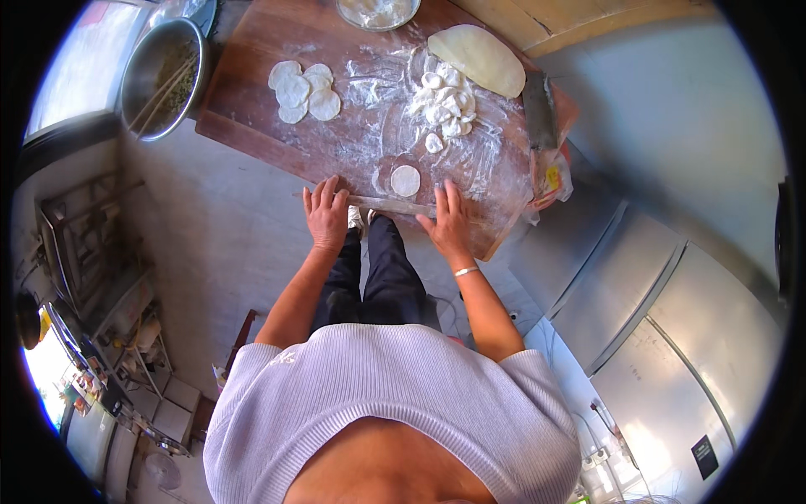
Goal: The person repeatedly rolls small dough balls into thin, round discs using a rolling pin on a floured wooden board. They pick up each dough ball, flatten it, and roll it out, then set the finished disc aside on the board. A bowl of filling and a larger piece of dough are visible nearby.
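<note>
Along the near edge of a floured wooden board (252, 109) lies a thin rolling pin (382, 204). My left hand (326, 217) rests on its left part, fingers stretched forward over the wood. Toward the other end, my right hand (451, 225) lies over the pin with fingers extended and thumb apart. Just beyond the pin, between my hands, sits a small round dough wrapper (405, 181), flat on the board. Farther off are a single dough piece (434, 144) and a heap of floured dough pieces (445, 105). Several rolled wrappers (294, 91) overlap at the left.
A large dough slab (478, 59) lies at the far right, beside a wide dark blade (540, 111). A flour bowl (378, 12) stands at the far edge. Left of the board is a metal bowl (128, 88) with green filling and chopsticks (164, 94). Steel cabinets (621, 277) stand right.
</note>
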`<state>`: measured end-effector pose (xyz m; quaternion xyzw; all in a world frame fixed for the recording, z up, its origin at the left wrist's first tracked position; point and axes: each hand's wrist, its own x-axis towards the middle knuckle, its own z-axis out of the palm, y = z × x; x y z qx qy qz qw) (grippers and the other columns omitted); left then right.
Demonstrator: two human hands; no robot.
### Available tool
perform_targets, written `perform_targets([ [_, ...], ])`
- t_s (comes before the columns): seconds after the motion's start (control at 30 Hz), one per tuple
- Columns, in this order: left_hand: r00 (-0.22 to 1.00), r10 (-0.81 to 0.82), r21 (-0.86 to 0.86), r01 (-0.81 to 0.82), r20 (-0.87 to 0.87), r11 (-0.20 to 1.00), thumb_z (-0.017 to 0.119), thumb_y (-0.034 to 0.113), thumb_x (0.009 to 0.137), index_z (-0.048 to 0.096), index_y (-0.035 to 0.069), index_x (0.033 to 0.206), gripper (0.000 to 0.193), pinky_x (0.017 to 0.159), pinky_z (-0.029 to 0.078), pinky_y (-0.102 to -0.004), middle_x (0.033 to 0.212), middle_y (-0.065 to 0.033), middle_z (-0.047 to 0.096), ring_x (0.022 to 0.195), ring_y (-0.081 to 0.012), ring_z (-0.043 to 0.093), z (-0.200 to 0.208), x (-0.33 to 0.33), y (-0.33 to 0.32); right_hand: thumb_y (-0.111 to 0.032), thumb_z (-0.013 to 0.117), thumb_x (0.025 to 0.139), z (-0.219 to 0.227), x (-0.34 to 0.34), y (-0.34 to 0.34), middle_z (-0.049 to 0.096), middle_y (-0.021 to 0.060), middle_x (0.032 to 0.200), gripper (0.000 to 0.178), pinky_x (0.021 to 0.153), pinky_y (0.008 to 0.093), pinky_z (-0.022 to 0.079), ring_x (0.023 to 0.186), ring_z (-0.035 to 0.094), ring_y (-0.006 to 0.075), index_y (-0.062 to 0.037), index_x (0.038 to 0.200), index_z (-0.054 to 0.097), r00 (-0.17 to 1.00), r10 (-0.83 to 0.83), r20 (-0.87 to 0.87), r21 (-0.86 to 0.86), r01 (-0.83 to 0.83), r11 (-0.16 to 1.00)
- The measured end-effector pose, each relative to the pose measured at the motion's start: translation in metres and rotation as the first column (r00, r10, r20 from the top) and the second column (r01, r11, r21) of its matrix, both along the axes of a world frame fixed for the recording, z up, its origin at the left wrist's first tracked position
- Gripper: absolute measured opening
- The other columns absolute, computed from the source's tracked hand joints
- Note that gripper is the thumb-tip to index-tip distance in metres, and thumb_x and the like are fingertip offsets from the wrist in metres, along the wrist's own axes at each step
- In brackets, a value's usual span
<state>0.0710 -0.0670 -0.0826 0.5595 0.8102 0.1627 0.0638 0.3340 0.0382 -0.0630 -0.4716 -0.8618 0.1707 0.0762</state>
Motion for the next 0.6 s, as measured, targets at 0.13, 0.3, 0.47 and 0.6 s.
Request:
perform_targets([
  [0.13, 1.0, -0.019, 0.027, 0.02, -0.015, 0.999, 0.071, 0.018, 0.082, 0.065, 0.016, 0.097, 0.016, 0.116, 0.029, -0.0551, 0.126, -0.0003, 0.064, 0.123, -0.0232, 0.057, 0.013, 0.006, 0.003, -0.024, 0.073, 0.085, -0.006, -0.052, 0.026, 0.064, 0.0137, 0.105, 0.026, 0.086, 0.0459, 0.049, 0.101, 0.061, 0.0347, -0.0051, 0.103, 0.069, 0.948, -0.281, -0.152, -0.11, 0.266, 0.958],
  [0.3, 0.999, -0.017, 0.023, 0.016, 0.05, 1.0, 0.071, 0.018, 0.082, 0.064, 0.015, 0.094, 0.015, 0.116, 0.028, -0.0559, 0.127, -0.0011, 0.064, 0.123, -0.0237, 0.057, 0.021, 0.01, -0.009, -0.017, 0.072, 0.082, -0.019, -0.077, 0.044, 0.066, 0.0147, 0.085, 0.011, 0.074, 0.0471, 0.05, 0.085, 0.064, 0.035, -0.0067, 0.086, 0.07, 0.93, -0.365, -0.046, -0.142, 0.356, 0.924],
  [0.47, 0.998, 0.025, 0.012, -0.026, 0.065, 1.0, 0.072, 0.016, 0.08, 0.063, 0.016, 0.093, 0.016, 0.116, 0.028, -0.0553, 0.128, 0.0005, 0.064, 0.122, -0.0228, 0.057, 0.016, 0.014, -0.018, -0.012, 0.071, 0.083, -0.016, -0.081, 0.042, 0.067, 0.0148, 0.08, 0.012, 0.072, 0.0488, 0.051, 0.081, 0.065, 0.0373, -0.0059, 0.093, 0.066, 0.976, -0.2, -0.09, -0.078, 0.193, 0.978],
  [0.6, 0.998, 0.047, 0.014, -0.048, 0.047, 0.999, 0.071, 0.015, 0.081, 0.062, 0.015, 0.091, 0.014, 0.115, 0.03, -0.0537, 0.124, 0.0023, 0.065, 0.118, -0.0212, 0.06, 0.019, 0.013, -0.022, -0.008, 0.07, 0.086, 0.005, -0.106, 0.052, 0.07, 0.0181, 0.083, 0.018, 0.067, 0.0437, 0.053, 0.077, 0.069, 0.0364, -0.0023, 0.101, 0.062, 0.942, -0.166, -0.293, -0.279, 0.082, 0.957],
])
